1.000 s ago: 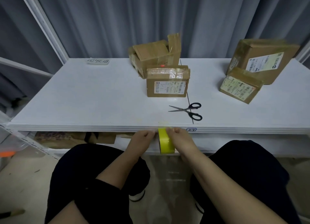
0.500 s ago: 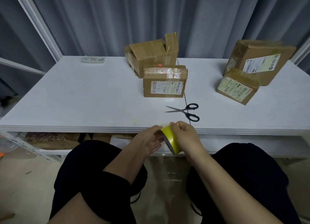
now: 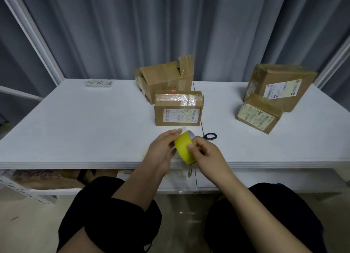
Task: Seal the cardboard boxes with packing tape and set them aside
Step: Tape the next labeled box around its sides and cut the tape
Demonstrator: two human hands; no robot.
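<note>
- Tape roll (image 3: 184,148) is held between both hands, above the near edge of the surface (image 3: 75,129).
- Right hand (image 3: 206,152) fingers clamp the roll; left hand (image 3: 162,150) fingers pinch its free end.
- Nearest box (image 3: 178,108) lies straight ahead, past the roll.

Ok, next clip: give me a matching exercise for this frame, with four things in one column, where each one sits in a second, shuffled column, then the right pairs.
Things
1. tape roll
2. scissors
3. open-flapped box
4. handwritten paper label

Places
A. far back left of the table
B. held between the left hand and the right hand
C. at the back, right behind the taped middle box
D. flat on the table, mostly hidden behind the right hand

Pairs: 1-B, 2-D, 3-C, 4-A
</note>
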